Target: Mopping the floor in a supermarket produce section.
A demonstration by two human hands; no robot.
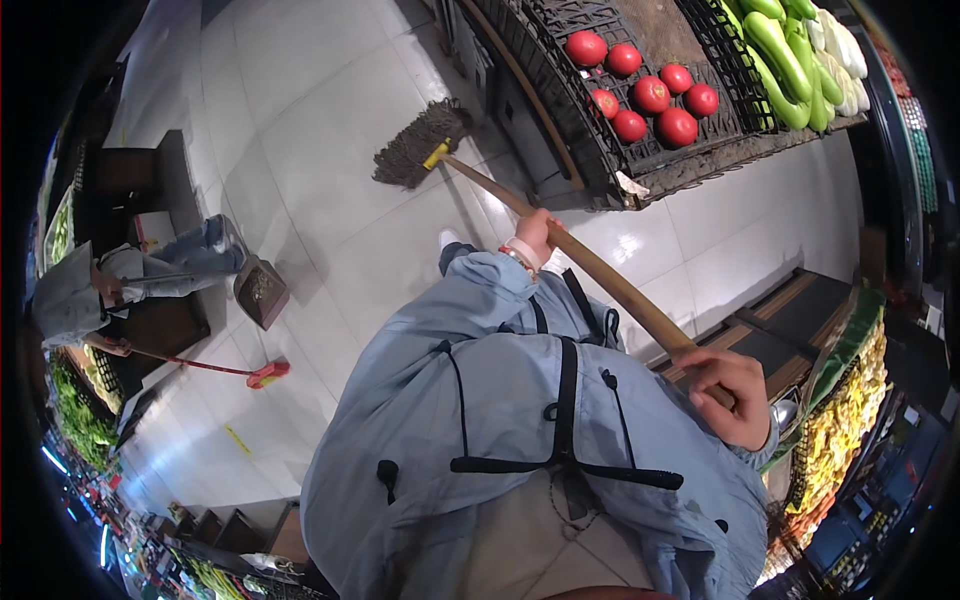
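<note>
Broom (412, 150) showing dark brown bristles, yellow collar, tan wooden handle. Jacket (500, 420) showing pale blue-grey, black straps crossing it. Wristband (520, 256) showing pink and white. Tomatoes (650, 95) glowing red in black crate (560, 60). Long gourds (785, 55) showing bright green, some pale whitish. Floor tiles (300, 110) gleaming off-white. Dustpan (262, 292) showing brown; second broom (268, 374) showing red and orange.

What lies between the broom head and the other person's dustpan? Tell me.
In the head view, only bare pale floor tiles lie between the broom head and the dustpan; nothing stands there.
</note>
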